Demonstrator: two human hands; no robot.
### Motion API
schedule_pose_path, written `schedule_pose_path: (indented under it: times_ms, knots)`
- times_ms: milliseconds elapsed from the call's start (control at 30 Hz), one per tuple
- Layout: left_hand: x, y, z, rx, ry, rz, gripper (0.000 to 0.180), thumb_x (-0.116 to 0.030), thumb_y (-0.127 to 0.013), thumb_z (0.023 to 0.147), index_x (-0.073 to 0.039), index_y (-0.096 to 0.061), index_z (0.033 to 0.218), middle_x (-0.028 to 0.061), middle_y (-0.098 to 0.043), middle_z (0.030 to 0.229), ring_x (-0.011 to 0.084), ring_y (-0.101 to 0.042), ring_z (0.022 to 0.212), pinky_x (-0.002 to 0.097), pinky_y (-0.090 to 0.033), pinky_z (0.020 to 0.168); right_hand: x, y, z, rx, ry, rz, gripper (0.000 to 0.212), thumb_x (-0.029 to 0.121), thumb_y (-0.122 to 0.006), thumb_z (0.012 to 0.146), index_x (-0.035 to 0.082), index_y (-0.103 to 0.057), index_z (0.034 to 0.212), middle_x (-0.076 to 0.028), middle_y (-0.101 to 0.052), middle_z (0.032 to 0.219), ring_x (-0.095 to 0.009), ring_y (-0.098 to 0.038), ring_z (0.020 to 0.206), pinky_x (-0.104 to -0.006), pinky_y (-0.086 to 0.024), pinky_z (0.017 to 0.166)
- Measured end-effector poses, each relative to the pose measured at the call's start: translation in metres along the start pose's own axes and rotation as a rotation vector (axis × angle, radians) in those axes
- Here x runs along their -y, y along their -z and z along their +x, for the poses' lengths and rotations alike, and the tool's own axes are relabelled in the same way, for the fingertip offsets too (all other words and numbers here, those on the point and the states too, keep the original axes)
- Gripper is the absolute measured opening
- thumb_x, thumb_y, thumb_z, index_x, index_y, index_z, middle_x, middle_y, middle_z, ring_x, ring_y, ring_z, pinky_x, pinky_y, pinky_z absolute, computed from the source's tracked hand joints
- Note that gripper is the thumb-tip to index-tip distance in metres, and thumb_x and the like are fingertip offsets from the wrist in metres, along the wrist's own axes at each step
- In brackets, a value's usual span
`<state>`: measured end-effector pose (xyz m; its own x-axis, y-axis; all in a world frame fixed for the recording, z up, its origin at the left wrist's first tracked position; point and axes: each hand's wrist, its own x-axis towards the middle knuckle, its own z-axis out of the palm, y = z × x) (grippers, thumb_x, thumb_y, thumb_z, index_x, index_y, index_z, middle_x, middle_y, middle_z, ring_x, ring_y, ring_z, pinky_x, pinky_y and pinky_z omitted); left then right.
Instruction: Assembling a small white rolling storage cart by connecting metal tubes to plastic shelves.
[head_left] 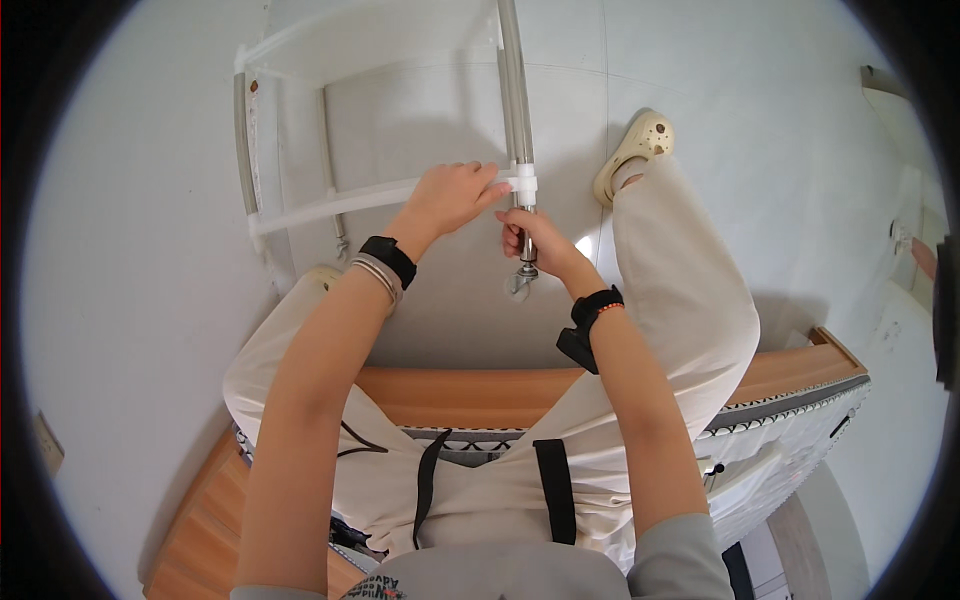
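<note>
A rack of grey metal tubes and white plastic shelf edges stands on the floor before me. My left hand is closed over the near white shelf edge, its thumb pointing toward the white corner joint at the right. Just below that joint, my right hand wraps its fingers round the short shiny metal leg. Under the leg sits a caster wheel, apart from my fingers. Part of the shelf edge is hidden beneath my left hand.
I sit on the edge of a bed with an orange-brown wooden frame and a patterned mattress. My right foot in a cream clog rests right of the rack; another clog shows at left. Pale floor surrounds the rack.
</note>
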<state>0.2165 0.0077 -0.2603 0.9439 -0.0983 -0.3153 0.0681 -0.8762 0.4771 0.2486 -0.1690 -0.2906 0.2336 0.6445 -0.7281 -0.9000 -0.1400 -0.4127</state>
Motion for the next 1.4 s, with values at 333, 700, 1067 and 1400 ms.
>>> schedule_pose_path:
  times_ms: [333, 700, 1067, 1400]
  knots:
    - [-0.001, -0.001, 0.005, -0.158, -0.071, 0.009, 0.038, -0.046, -0.051, 0.086, -0.008, -0.052, 0.081, 0.0106, -0.059, 0.07, 0.0321, -0.056, 0.063, 0.042, -0.041, 0.052, 0.011, -0.004, -0.003, -0.105, -0.107, -0.074, 0.03, 0.016, -0.057, 0.078, 0.014, -0.034, 0.059, 0.003, -0.032, 0.045, -0.009, -0.028, 0.036, -0.0269, -0.025, 0.039]
    - [-0.002, -0.001, 0.019, -0.07, -0.028, 0.006, 0.046, -0.053, -0.043, 0.087, -0.01, -0.058, 0.082, 0.0095, -0.06, 0.066, 0.0298, -0.058, 0.061, 0.0404, -0.044, 0.054, 0.0, -0.024, 0.011, -0.92, 0.158, -0.751, 0.025, 0.022, -0.055, 0.076, -0.002, -0.062, 0.075, -0.022, -0.062, 0.07, -0.037, -0.063, 0.068, -0.0435, -0.048, 0.063]
    - [-0.002, -0.001, 0.019, -0.109, -0.022, -0.003, 0.046, -0.053, -0.046, 0.085, -0.009, -0.059, 0.08, 0.0096, -0.061, 0.065, 0.0302, -0.058, 0.061, 0.0409, -0.043, 0.053, 0.032, 0.007, 0.005, -0.177, 0.083, -0.31, 0.021, 0.022, -0.063, 0.077, 0.008, -0.052, 0.067, -0.002, -0.049, 0.056, -0.016, -0.049, 0.05, -0.0293, -0.041, 0.048]
    - [0.0, -0.001, 0.018, -0.093, -0.023, 0.031, 0.046, -0.054, -0.045, 0.086, -0.01, -0.059, 0.081, 0.0088, -0.061, 0.065, 0.0289, -0.059, 0.062, 0.0395, -0.044, 0.054, 0.029, 0.0, 0.003, -0.143, -0.003, -0.099, 0.015, 0.014, -0.057, 0.077, 0.011, -0.044, 0.069, 0.005, -0.034, 0.05, -0.006, -0.028, 0.04, -0.0268, -0.025, 0.04]
